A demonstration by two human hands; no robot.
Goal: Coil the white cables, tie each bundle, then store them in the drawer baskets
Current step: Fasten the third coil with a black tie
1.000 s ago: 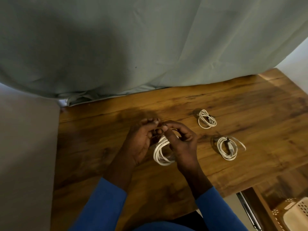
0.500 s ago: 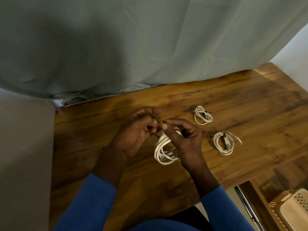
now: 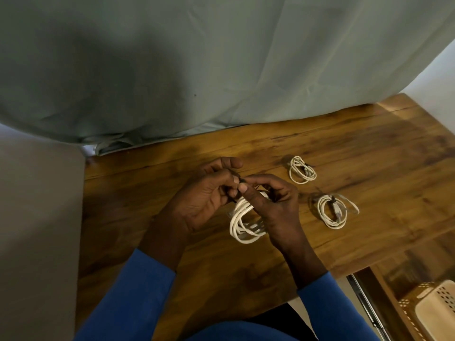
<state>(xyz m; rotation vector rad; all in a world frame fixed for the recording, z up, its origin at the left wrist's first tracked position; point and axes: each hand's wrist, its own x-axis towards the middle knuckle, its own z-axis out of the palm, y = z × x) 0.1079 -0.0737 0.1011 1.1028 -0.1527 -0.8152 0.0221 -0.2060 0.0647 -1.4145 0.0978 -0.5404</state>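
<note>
Tying is judged underway: a dark tie (image 3: 240, 180) is pinched by left hand (image 3: 204, 195) and right hand (image 3: 275, 207) above the coiled cable (image 3: 242, 225); tightening is called for next.

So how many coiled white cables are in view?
3: large coil gripped by right hand, far coil and near coil on the table to its right. The basket could hide more.

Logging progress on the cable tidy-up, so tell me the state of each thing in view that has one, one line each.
Held coil: coiled, tie not yet fastened.
Left hand: pinches the dark tie.
Right hand: grips the held coil.
Far coil: coiled, lying on the table.
Near coil: coiled, tie across it.
Drawer: open.
Basket: in the drawer, no cable visible.
</note>
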